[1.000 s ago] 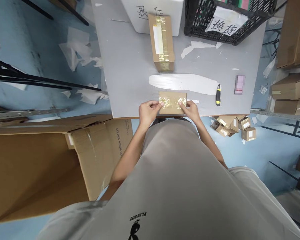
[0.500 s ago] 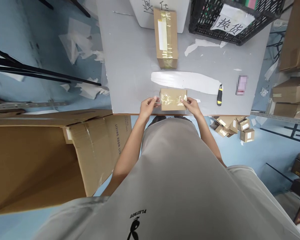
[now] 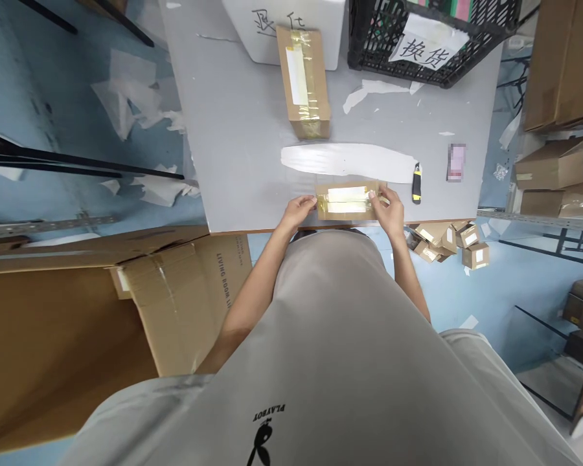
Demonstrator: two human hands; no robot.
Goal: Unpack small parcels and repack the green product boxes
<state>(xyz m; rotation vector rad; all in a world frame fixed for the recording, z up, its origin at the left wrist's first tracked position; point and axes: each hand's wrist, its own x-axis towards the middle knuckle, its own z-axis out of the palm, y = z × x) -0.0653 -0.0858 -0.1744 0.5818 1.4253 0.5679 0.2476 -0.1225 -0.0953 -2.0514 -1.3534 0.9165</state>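
Observation:
A small cardboard box (image 3: 347,208) lies close to the table's front edge, its labelled face up, with clear tape running lengthwise over the white label. My right hand (image 3: 387,210) grips the box's right end, thumb on the top face and fingers behind. At the left end, the fingertips of my left hand (image 3: 300,211) are pinched against the box's edge. Just beyond the box lies a long white sheet strip (image 3: 347,160). To the right of my right hand is a yellow-and-black utility knife (image 3: 416,184).
A taller taped carton (image 3: 305,84) stands farther back, before a white bin (image 3: 257,48). A black plastic crate (image 3: 364,45) with a paper sign sits back right. One pink pixelated item (image 3: 456,162) lies right. A large open carton (image 3: 175,304) stands lower left; several small boxes (image 3: 476,255) lie on the floor.
The small box has been turned over, so its labelled face now shows instead of the plain taped one. My right hand has taken a fuller grip. The whole view has shifted slightly.

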